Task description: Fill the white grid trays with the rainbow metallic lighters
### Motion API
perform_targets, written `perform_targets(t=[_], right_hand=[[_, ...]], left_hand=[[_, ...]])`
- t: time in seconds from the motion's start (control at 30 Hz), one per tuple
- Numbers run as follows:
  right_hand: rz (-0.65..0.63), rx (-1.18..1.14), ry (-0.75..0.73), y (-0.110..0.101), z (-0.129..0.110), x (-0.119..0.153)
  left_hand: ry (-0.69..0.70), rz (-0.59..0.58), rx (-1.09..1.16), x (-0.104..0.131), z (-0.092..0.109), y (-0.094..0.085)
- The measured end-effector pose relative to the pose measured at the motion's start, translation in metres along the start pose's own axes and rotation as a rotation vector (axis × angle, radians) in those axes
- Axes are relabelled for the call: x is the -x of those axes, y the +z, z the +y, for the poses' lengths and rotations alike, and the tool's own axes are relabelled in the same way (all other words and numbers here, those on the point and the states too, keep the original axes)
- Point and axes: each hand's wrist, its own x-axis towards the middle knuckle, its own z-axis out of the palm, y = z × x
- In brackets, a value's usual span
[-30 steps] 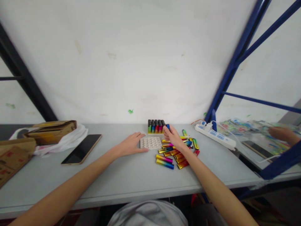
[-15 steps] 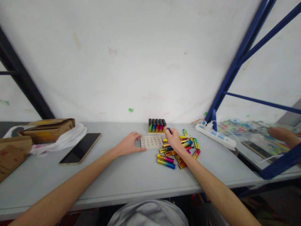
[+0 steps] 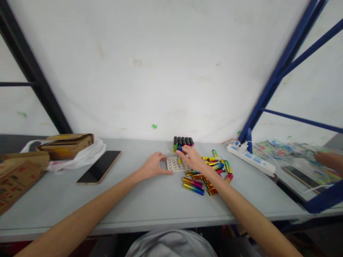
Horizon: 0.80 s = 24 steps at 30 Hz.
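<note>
My left hand spans the left side of a whitish tray with rows of round holes, fingers at its back corner and thumb at its front corner. Between the fingers and thumb of my right hand is a shiny blue-to-yellow lighter. It stands upright over the tray, lower end down; whether it sits in a hole I cannot tell. Behind the tray, a block of upright lighters with black tops is partly covered by my right hand. Loose metallic, rainbow-coloured lighters lie in a pile beside and beneath my right forearm.
A phone lies to the left, near cardboard boxes and a white plastic bag. On the right are a white power strip with cables and a blue metal frame. Another person's hand shows at the far right.
My right hand has moved left from beside the black-topped block to over the tray, bringing a lighter upright. My left hand stays at the tray. The view has shifted slightly.
</note>
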Motion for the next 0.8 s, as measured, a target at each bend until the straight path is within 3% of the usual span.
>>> perform_targets(t=[0.17, 0.33, 0.57, 0.67, 0.8], right_hand=[[-0.130, 0.007, 0.017, 0.018, -0.001, -0.022], [-0.231, 0.112, -0.043, 0.027, 0.011, -0.025], [-0.221, 0.290, -0.104, 0.038, 0.006, -0.024], [-0.234, 0.216, -0.087, 0.021, 0.010, -0.020], [-0.239, 0.109, 0.036, -0.037, 0.038, -0.007]], left_hand=[[-0.045, -0.018, 0.026, -0.001, -0.002, 0.001], [-0.048, -0.022, 0.024, -0.002, -0.004, 0.002], [-0.021, -0.037, -0.018, -0.002, -0.005, 0.000], [0.017, -0.025, -0.057, 0.000, -0.006, -0.001], [0.032, -0.041, -0.075, 0.002, -0.005, -0.002]])
